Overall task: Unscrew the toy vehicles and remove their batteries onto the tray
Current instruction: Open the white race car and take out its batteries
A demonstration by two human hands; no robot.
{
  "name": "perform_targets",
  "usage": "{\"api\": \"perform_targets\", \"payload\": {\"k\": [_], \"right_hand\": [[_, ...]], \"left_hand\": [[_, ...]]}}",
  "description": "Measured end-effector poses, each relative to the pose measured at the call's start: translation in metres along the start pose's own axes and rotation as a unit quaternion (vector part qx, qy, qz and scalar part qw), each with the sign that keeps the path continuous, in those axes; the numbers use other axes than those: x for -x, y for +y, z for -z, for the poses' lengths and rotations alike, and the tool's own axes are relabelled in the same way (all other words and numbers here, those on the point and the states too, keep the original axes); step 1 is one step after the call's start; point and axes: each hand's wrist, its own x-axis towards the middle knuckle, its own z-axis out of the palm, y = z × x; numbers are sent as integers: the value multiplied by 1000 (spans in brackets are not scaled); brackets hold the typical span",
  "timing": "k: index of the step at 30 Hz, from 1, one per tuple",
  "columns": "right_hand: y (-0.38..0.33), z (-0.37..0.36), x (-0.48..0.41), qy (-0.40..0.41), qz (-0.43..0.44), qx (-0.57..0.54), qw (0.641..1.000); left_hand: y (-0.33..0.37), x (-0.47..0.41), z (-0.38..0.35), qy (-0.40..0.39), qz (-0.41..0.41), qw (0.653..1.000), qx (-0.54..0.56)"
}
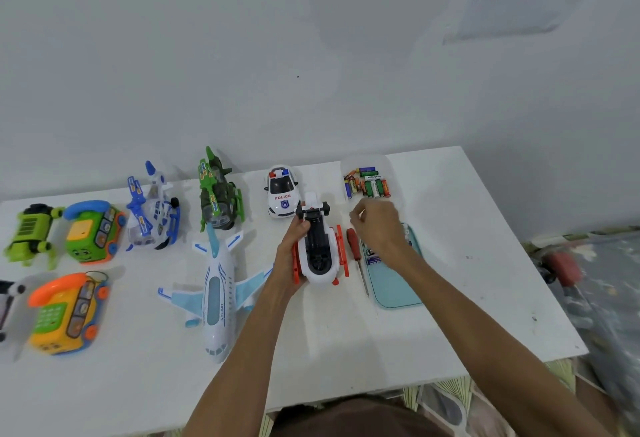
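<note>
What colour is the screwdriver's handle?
Red. The handle shows in the head view, beside the tray.

Left hand [293,250], right hand [378,228], both curled.

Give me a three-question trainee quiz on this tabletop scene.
1. True or false: the left hand grips the white-and-red toy.
2. Where does the red-handled screwdriver lie? A) in the right hand B) on the table, between the toy and the blue tray C) on the airplane
3. Fill in: the white car reads ____.
Key: 1 true; 2 B; 3 POLICE.
</note>
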Motion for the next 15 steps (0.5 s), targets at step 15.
{"api": "perform_targets", "payload": {"k": [15], "right_hand": [[46, -1, -108, -111, 113, 390, 907]], "left_hand": [[-5, 0, -2, -3, -14, 999, -50]]}}
